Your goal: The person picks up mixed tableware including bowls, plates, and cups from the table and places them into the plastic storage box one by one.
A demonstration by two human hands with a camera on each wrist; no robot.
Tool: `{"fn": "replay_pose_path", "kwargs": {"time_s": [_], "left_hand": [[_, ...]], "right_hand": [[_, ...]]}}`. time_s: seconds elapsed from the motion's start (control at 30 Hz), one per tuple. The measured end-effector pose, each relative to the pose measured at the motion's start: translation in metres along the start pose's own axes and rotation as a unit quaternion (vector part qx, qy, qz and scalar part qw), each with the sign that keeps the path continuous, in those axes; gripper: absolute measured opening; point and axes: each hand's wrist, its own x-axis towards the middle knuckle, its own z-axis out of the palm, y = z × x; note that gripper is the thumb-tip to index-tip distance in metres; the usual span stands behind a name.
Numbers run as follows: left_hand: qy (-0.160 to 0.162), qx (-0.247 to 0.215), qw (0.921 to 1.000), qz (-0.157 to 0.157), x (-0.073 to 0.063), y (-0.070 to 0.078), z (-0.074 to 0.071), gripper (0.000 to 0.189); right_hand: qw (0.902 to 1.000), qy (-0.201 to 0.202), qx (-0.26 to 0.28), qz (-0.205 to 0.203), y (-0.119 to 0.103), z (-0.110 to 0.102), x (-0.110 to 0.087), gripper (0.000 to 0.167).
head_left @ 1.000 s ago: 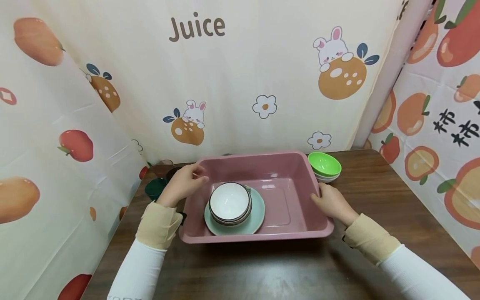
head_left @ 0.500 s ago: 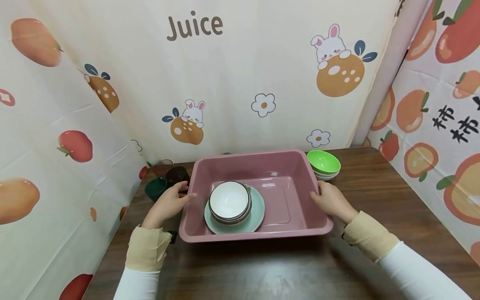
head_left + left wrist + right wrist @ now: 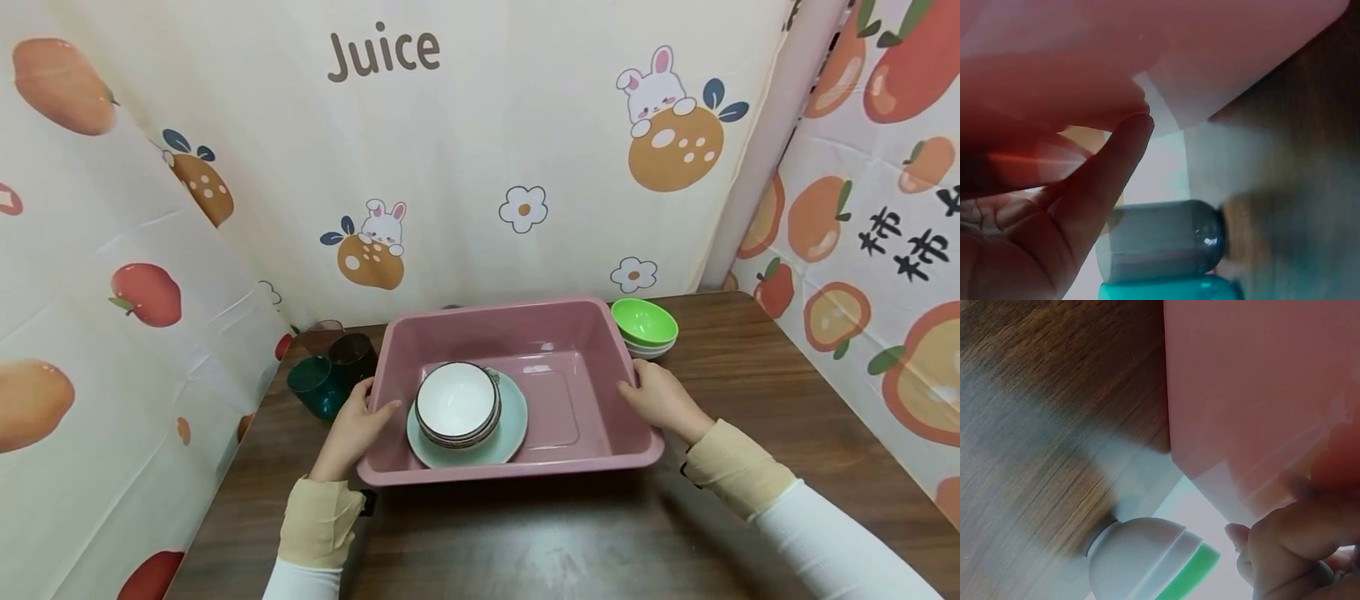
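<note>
The left hand [image 3: 352, 433] and right hand [image 3: 663, 402] curl round opposite ends of the pink tub [image 3: 510, 472] on the worktop [image 3: 495, 542], and tilting it unevenly could slide the stacked bowls [image 3: 457, 402] off their plate [image 3: 514, 421].

The left arm [image 3: 306, 579], white-sleeved, extends forward almost straight, with a tan wrap round its wrist [image 3: 321, 521]. The left grip [image 3: 352, 433] tilts up and inward, clasping, its thumb parted from the fingers. The right arm [image 3: 840, 542] slants in diagonally, its wrist wrapped alike. The right grip [image 3: 665, 402] points inward, also clasping, its fingers bent at the knuckles.
</note>
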Motion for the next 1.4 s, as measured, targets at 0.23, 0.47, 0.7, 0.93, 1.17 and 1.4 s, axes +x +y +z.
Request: {"fn": "replay_pose_path", "kwargs": {"time_s": [0.23, 0.47, 0.7, 0.93, 1.17, 1.4], "left_hand": [[0.033, -0.010, 0.9993, -0.016, 0.002, -0.006, 0.008, 0.047], [0.046, -0.016, 0.9988, -0.011, 0.004, -0.008, 0.008, 0.042], [0.041, -0.023, 0.9988, -0.010, 0.004, -0.008, 0.009, 0.043], [0.040, -0.028, 0.9987, -0.016, 0.006, -0.008, 0.011, 0.043], [0.039, -0.030, 0.9986, -0.019, 0.006, -0.007, 0.012, 0.045], [0.037, -0.031, 0.9986, -0.021, 0.005, -0.007, 0.011, 0.045]], "right_hand": [[1.0000, -0.003, 0.007, -0.004, 0.000, 0.000, -0.001, 0.028], [0.9995, -0.018, 0.020, -0.014, 0.006, -0.005, 0.001, 0.033], [0.9992, -0.026, 0.026, -0.019, 0.005, -0.013, 0.006, 0.035], [0.9999, 0.006, -0.004, -0.014, 0.002, -0.038, 0.015, 0.056], [0.9938, 0.106, -0.005, -0.032, 0.013, -0.065, 0.030, 0.055], [0.9887, 0.149, 0.004, -0.017, 0.026, -0.073, 0.049, 0.057]]}}
